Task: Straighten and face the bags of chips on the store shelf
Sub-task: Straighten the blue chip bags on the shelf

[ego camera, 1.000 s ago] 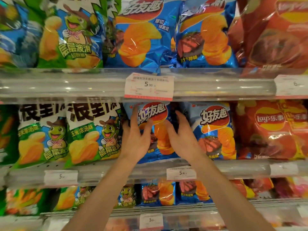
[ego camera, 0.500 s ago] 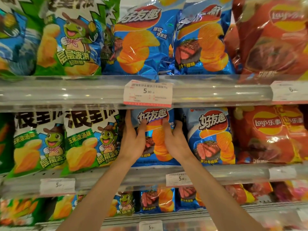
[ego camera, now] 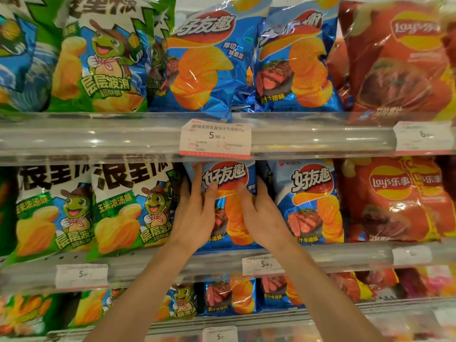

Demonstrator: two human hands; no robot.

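On the middle shelf stands a blue chip bag point(ego camera: 229, 183) with a red logo and a steak picture. My left hand point(ego camera: 195, 213) grips its left edge, thumb on the front and fingers round the side. At the bag's right edge my right hand point(ego camera: 262, 213) holds it the same way, thumb in front, fingers tucked between it and the neighbouring blue bag point(ego camera: 311, 201). The held bag stands upright and faces forward, its top under the price tag point(ego camera: 216, 139).
Green turtle bags point(ego camera: 128, 206) stand left of the held bag, red Lay's bags point(ego camera: 389, 201) to the right. The upper shelf carries green, blue and red bags; its clear rail point(ego camera: 98, 137) overhangs the middle row. More bags fill the lower shelf point(ego camera: 229, 294).
Both hands went from lying spread over the bag's front to gripping its two edges. The bag now sits straighter and a little higher. The camera tilted slightly upward.
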